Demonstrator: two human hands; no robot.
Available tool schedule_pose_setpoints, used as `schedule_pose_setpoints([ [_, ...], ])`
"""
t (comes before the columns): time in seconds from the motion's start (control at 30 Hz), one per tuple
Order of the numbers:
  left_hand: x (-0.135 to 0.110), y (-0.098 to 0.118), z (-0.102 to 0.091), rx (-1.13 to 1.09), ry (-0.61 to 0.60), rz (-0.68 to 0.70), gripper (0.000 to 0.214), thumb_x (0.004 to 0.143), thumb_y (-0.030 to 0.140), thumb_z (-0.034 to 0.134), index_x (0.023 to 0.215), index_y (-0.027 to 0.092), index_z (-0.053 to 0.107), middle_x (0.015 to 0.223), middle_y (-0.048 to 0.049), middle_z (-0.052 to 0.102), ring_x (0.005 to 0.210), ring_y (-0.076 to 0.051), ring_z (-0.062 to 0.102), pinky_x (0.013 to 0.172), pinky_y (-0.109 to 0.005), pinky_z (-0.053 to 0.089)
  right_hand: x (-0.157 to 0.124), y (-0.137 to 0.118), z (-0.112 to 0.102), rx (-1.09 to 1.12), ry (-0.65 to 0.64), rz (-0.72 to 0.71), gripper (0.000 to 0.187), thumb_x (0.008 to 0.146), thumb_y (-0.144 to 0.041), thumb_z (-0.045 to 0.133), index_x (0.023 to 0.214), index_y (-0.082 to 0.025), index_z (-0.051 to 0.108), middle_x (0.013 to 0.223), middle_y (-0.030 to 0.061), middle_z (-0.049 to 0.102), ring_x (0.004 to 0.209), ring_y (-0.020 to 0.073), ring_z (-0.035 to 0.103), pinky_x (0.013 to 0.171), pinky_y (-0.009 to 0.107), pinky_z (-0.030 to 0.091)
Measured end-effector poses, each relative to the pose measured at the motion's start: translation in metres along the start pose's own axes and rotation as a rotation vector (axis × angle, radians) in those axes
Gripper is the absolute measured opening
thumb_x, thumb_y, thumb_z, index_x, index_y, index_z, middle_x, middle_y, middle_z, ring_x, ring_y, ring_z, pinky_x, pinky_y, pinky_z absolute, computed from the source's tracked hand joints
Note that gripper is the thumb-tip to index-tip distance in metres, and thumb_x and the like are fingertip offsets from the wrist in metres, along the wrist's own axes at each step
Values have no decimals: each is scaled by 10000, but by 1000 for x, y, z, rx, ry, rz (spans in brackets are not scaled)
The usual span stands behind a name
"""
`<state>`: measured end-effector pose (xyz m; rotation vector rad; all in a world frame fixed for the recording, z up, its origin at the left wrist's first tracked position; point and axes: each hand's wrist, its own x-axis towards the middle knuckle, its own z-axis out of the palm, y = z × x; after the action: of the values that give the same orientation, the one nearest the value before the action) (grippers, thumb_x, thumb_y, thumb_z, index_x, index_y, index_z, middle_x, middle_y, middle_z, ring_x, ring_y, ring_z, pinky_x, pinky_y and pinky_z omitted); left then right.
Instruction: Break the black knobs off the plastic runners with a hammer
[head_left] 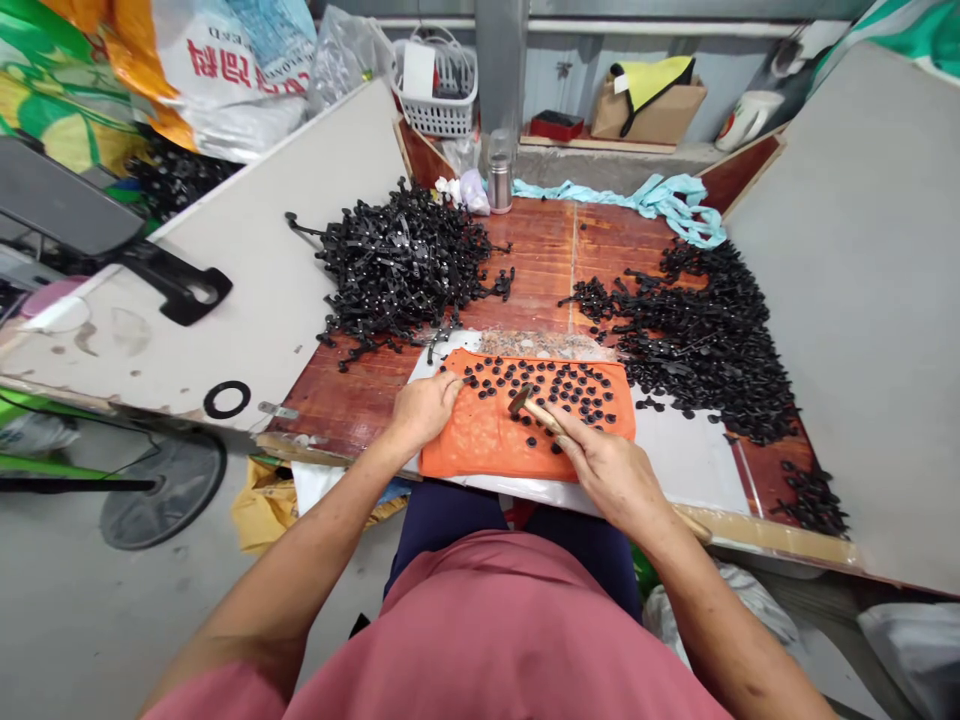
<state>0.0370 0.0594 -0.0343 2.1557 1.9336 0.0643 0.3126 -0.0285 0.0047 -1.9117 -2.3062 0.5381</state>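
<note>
At the near edge of the bench (544,235), I see the studs (553,392) scattered over the orange cloth (480,435), mostly across its far and right parts. I judge the step to be hammer work on these studs. My right hand (611,465) has its fingers wrapped round the handle of the hammer (541,415), whose head sits low among them; I can't tell whether it touches one. My left hand (426,408) is at the cloth's left side, thumb and forefinger close together by a stud, though I can't tell if they pinch it. The next move seems to call for a careful aim, with the left fingers clear of the head. The left pile (401,250) and the right pile (697,330) crowd the cloth, limiting sideways room; the flask (500,180) and blue strip (679,205) lie farther back, out of the way.
</note>
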Motion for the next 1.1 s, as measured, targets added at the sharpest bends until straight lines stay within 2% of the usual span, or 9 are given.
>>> schedule_pose_setpoints([
  [0.17,0,1,-1,6,-8,-24,393,1041,402,369,1057,244,729,1048,-79,788,941,-251,718,755,-307,446,22,-6,-7,-25,30,-20,483,1086,-343,426,1567,-383,448,1067,41,801,871,214,756,753,288,538],
  [0.3,3,-5,2,-153,5,-20,395,1033,368,362,1004,233,733,1022,-60,794,944,-232,716,786,-300,461,42,-14,-11,-87,57,-39,475,1082,-377,416,1553,-384,473,1004,53,803,830,226,748,701,286,499],
  [0.43,4,-9,2,-242,23,-18,382,1026,365,372,996,231,728,1034,-50,793,962,-228,712,808,-296,463,48,-18,-10,-101,64,-49,478,1081,-375,408,1555,-400,463,991,45,801,812,228,744,671,282,472],
  [0.63,2,-1,-2,-98,-20,-13,391,1039,392,370,1031,239,731,1014,-79,781,962,-256,709,779,-303,447,46,-14,-4,-97,64,-59,474,1078,-370,411,1547,-379,484,975,47,803,791,220,737,659,273,460],
  [0.77,2,1,1,-23,-7,-26,407,1044,425,364,1060,241,727,1026,-89,783,944,-255,714,745,-302,430,45,-11,-4,-93,59,-47,475,1083,-382,400,1551,-380,477,1037,48,801,822,215,736,680,273,473],
  [0.97,2,-1,5,11,14,-23,399,1037,436,377,1036,255,732,1020,-78,791,920,-247,717,709,-300,414,48,-18,-9,-111,19,-51,471,1077,-368,427,1544,-391,484,977,43,802,799,224,735,676,285,469],
  [1.1,1,-1,3,14,4,-25,394,1033,434,384,1031,256,737,1026,-75,792,921,-250,719,709,-302,422,53,-28,-10,-83,97,-115,493,1085,-346,409,1576,-388,434,1041,46,793,844,219,732,708,286,478],
])
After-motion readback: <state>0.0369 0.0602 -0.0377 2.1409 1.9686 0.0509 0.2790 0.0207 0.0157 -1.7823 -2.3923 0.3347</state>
